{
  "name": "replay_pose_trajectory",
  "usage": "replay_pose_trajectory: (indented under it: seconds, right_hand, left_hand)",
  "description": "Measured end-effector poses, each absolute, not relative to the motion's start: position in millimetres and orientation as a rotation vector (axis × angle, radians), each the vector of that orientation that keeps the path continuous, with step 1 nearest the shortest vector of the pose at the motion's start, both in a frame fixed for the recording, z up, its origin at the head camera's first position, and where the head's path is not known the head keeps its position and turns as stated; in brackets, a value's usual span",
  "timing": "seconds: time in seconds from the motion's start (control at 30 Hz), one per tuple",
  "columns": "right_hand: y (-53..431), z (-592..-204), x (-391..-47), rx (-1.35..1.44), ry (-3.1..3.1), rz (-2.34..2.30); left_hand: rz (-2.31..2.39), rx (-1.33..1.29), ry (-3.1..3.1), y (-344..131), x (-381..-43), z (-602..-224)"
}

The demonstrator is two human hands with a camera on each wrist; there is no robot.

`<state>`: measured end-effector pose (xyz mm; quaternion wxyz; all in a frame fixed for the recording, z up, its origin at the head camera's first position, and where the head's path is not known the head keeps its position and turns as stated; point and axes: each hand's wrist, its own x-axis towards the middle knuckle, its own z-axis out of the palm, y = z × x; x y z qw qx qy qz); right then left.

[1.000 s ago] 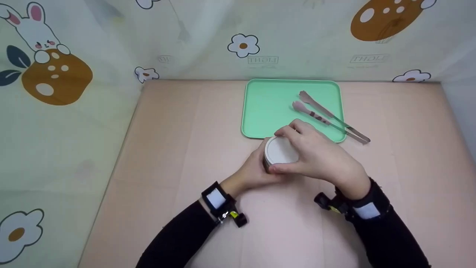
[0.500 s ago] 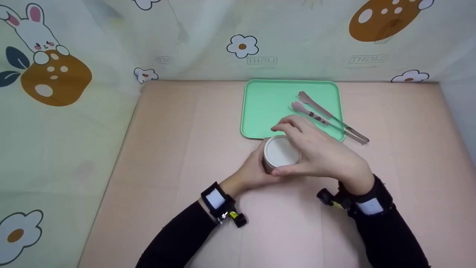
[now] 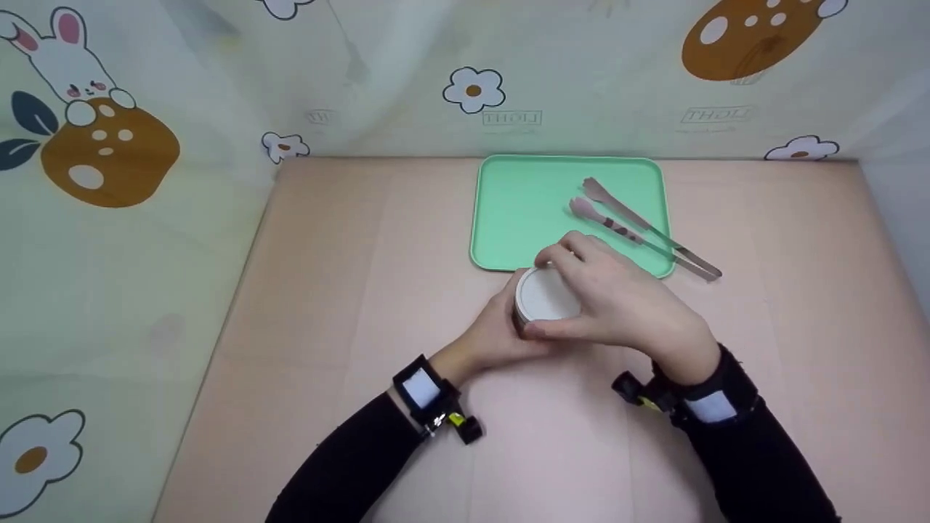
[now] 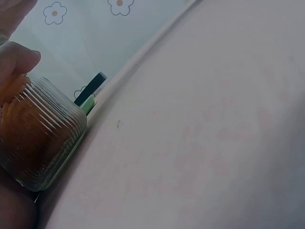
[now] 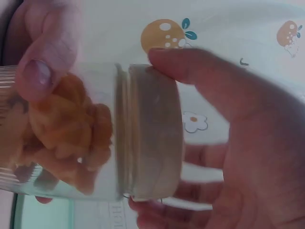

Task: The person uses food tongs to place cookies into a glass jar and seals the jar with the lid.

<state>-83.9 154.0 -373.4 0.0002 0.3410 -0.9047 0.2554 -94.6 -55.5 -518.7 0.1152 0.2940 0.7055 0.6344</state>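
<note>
A clear ribbed glass jar (image 5: 102,90) with orange-brown pieces (image 5: 62,129) inside stands at the middle of the table, below the tray in the head view. My left hand (image 3: 501,330) grips the jar's side; its thumb shows on the glass in the right wrist view. On top is a round white lid (image 3: 546,296), seated on the jar's mouth. My right hand (image 3: 617,298) holds the lid by its rim, thumb on the near side and fingers on the far side. In the left wrist view the jar's ribbed lower part (image 4: 43,133) shows near the table surface.
A green tray (image 3: 516,211) lies behind the jar at the table's back edge. Metal tongs (image 3: 647,225) rest across its right side, their joined end past the rim. Patterned cloth (image 3: 378,80) hangs behind and to the left of the pinkish table (image 3: 320,276).
Half a second ago my right fingers were lifted off the lid's far edge; now they are back on the rim and the wrist has turned slightly. My left hand stays on the jar.
</note>
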Motion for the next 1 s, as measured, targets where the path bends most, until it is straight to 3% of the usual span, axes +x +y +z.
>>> replay_pose_trajectory:
  seconds: [0.17, 0.43, 0.57, 1.0]
  right_hand:
    - [153, -375, -84, 0.943, -2.898, 0.789]
    - [165, -373, -89, 1.395, -2.741, 0.872]
    - [164, -372, -89, 1.478, -2.746, 0.872]
    - [152, -375, -84, 0.922, -2.910, 0.777]
  left_hand:
    - [1.855, 0.846, 2.070, -55, -94, -519]
    - [1.826, 0.857, 2.112, -57, -95, -518]
    - [1.799, 0.837, 2.115, -58, -94, -518]
    - [1.871, 0.865, 2.056, -55, -95, -519]
